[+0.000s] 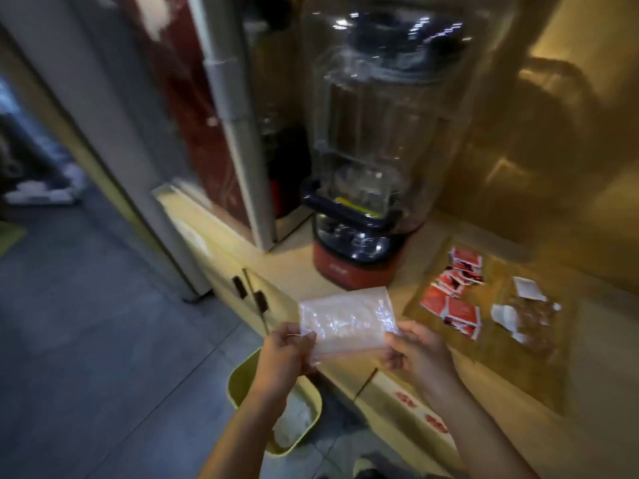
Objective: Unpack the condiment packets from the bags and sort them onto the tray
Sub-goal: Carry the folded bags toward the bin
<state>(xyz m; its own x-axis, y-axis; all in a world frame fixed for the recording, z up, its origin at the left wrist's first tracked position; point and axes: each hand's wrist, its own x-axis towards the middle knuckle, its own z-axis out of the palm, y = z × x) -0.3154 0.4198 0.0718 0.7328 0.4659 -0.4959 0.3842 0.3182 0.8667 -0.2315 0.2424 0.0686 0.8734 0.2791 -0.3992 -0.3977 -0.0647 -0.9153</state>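
A clear plastic bag (345, 321) is stretched flat between my two hands, in front of the counter edge. My left hand (285, 350) pinches its lower left corner and my right hand (415, 354) grips its right side. The bag looks empty, though blur hides detail. On the wooden tray (498, 354) to the right lie several red packets (453, 299) in a loose column and several white and brown packets (525, 312) beside them.
A large blender (363, 209) with a red base stands on the counter behind the bag. A yellow-green bin (242, 378) sits on the floor below my left arm. Cabinet doors with dark handles (249, 293) run under the counter.
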